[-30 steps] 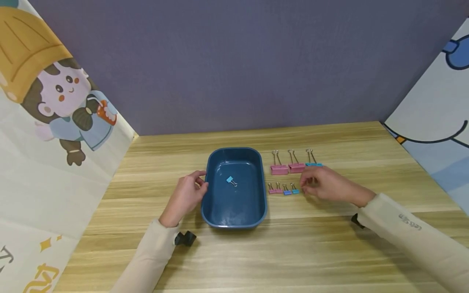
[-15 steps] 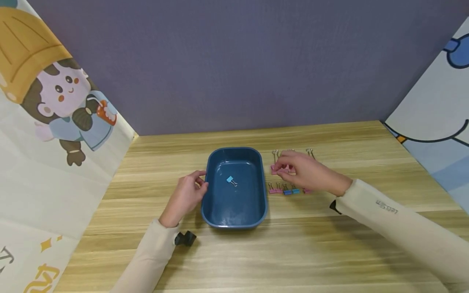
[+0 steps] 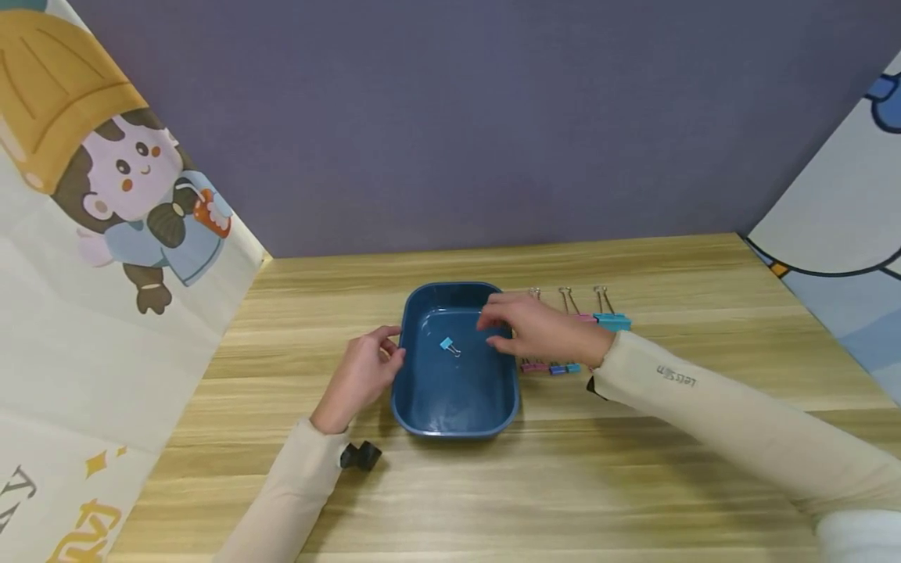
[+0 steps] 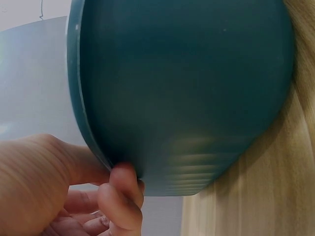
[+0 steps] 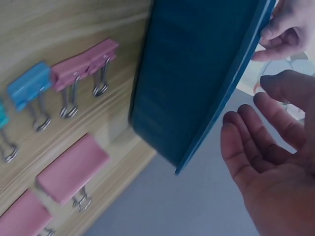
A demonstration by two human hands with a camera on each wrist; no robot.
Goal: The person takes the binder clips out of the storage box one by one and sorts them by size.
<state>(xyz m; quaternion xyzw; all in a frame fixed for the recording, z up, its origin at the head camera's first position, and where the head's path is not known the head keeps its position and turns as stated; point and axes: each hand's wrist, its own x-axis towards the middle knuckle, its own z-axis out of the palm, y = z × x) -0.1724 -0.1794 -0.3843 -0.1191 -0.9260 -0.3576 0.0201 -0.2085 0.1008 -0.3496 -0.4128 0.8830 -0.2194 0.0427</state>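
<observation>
A dark blue tray (image 3: pixel 450 395) sits mid-table with one small blue binder clip (image 3: pixel 448 346) lying in it. My left hand (image 3: pixel 362 374) rests against the tray's left outer wall (image 4: pixel 187 88), thumb tip (image 4: pixel 123 189) touching just under the rim, fingers loosely curled. My right hand (image 3: pixel 531 328) hovers over the tray's right rim (image 5: pixel 192 73) with its fingers (image 5: pixel 246 137) spread and the palm bare; it holds nothing. Beside the tray lie two large pink clips (image 5: pixel 74 169), a large cyan clip (image 3: pixel 612 320), small pink clips (image 5: pixel 83 69) and a small blue clip (image 5: pixel 29 83).
The wooden table (image 3: pixel 563 469) is boxed in by a purple back wall (image 3: pixel 450 117), a cartoon-printed panel (image 3: pixel 105 234) on the left and another (image 3: pixel 838 258) on the right. A black strap mount (image 3: pixel 360 455) sits at my left wrist.
My right hand has moved left from the row of clips to above the tray's right side, and its fingers have spread. The left hand has stayed at the tray.
</observation>
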